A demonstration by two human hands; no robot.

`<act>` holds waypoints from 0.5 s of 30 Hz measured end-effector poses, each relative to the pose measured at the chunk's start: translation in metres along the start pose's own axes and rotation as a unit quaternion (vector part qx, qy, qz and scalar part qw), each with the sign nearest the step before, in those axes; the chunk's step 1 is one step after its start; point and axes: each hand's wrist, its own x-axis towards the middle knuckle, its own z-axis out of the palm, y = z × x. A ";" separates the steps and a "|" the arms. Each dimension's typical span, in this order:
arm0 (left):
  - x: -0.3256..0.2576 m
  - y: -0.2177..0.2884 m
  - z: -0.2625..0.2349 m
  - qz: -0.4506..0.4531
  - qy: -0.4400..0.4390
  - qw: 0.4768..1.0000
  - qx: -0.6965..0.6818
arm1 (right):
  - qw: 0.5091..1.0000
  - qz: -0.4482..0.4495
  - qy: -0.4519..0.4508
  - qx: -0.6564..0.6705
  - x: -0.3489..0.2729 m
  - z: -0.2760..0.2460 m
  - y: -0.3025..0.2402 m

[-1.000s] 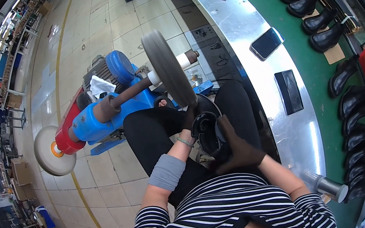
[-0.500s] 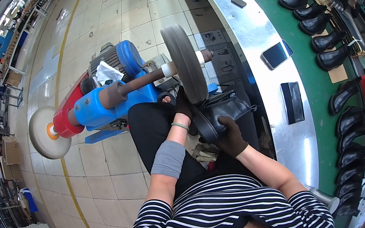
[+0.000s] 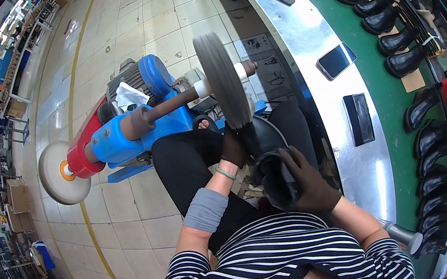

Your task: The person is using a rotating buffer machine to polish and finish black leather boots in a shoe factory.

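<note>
A glossy black boot (image 3: 265,138) is held over my lap, its toe up against the lower rim of a grey buffing wheel (image 3: 222,82), whose streaked surface looks blurred by spinning. The boot's shaft opening faces back toward me. My left hand (image 3: 234,148), in a dark brown glove, closes on the boot's left side just below the wheel; its fingertips are partly hidden. In a matching glove, my right hand (image 3: 314,183) grips the shaft from the right, fingers over its upper edge.
The wheel's shaft (image 3: 172,105) runs left into a blue and red machine, with a pale disc (image 3: 58,174) at its far end. At right, a metal ledge (image 3: 355,172) carries a phone (image 3: 336,61) and a black case (image 3: 358,119). Black boots (image 3: 404,63) line a green surface (image 3: 382,98).
The boot has been turned: it lay sideways, and now its toe points at the wheel and its opening toward me. My right hand has shifted from the sole end to the shaft.
</note>
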 end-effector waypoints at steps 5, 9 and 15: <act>0.001 0.032 -0.091 0.126 0.179 0.973 0.071 | 0.977 -0.059 -0.132 -0.154 0.065 -0.003 0.015; -0.002 0.073 -0.094 0.150 0.401 0.886 0.177 | 0.957 -0.106 -0.207 -0.171 0.110 0.014 0.030; -0.003 0.057 -0.022 0.047 0.343 0.936 0.071 | 0.963 -0.138 -0.145 -0.180 0.079 0.022 0.039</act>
